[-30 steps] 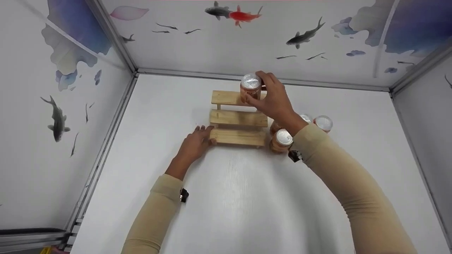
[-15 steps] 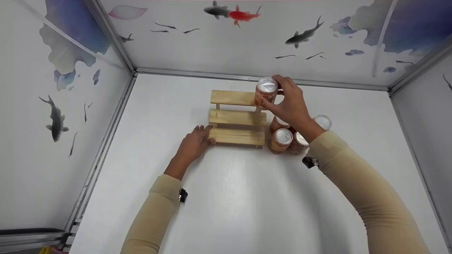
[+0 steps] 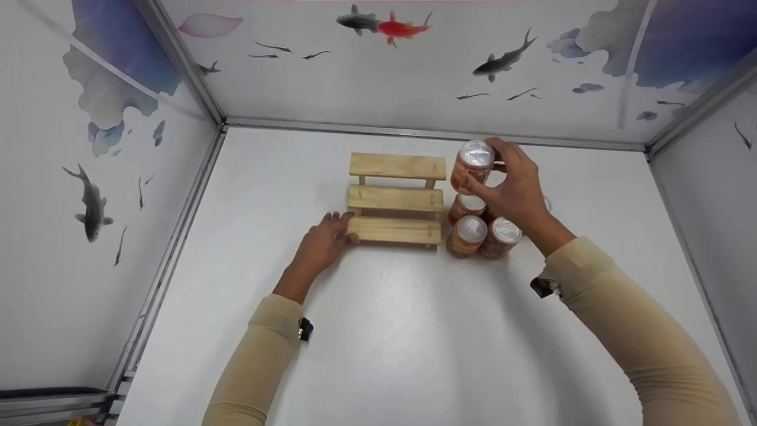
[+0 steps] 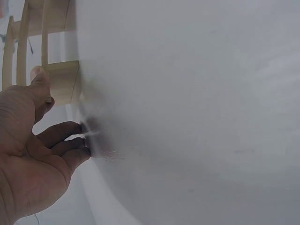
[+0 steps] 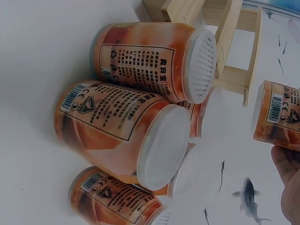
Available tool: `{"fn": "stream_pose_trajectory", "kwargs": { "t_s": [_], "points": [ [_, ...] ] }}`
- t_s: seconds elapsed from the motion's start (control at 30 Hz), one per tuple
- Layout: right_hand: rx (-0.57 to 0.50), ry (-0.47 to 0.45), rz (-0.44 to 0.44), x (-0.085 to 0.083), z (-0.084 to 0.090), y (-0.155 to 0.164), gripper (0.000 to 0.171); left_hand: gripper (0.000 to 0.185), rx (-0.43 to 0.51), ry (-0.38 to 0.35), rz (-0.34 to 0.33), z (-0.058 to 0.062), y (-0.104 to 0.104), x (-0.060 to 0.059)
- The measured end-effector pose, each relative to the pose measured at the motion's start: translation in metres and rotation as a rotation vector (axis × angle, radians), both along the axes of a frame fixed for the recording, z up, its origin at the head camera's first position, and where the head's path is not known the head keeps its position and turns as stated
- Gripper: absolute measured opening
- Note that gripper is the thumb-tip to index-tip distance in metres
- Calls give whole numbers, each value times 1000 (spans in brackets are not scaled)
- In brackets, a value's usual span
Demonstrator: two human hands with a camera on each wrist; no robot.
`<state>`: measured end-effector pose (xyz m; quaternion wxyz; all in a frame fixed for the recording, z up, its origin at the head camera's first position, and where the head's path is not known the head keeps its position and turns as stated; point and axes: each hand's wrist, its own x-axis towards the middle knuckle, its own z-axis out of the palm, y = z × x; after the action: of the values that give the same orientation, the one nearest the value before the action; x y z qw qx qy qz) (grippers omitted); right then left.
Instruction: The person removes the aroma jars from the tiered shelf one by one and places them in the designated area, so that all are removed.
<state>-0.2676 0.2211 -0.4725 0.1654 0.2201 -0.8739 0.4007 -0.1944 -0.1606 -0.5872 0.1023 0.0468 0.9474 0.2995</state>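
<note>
R hand pinching lidded orange jar above 3 more jars; L hand spread, touching wooden rack.

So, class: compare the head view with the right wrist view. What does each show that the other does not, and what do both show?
Only the head view shows the left hand touching the lowest step of the three-step pale wooden rack, the white table and the fish-painted walls entire.

Only the right wrist view shows the black print and barcodes on the labels of the standing orange jars with white lids.

Both show the rack, the jar cluster beside it, and the orange jar gripped by the right hand, raised above the cluster.
</note>
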Motion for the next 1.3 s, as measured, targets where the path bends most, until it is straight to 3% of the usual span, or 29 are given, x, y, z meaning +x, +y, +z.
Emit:
{"fn": "stream_pose_trajectory", "kwargs": {
  "t_s": [1.3],
  "points": [
    [-23, 37, -161, 38, -21, 76, 69, 66, 24, 13, -10, -1, -2, 1]
  ]
}}
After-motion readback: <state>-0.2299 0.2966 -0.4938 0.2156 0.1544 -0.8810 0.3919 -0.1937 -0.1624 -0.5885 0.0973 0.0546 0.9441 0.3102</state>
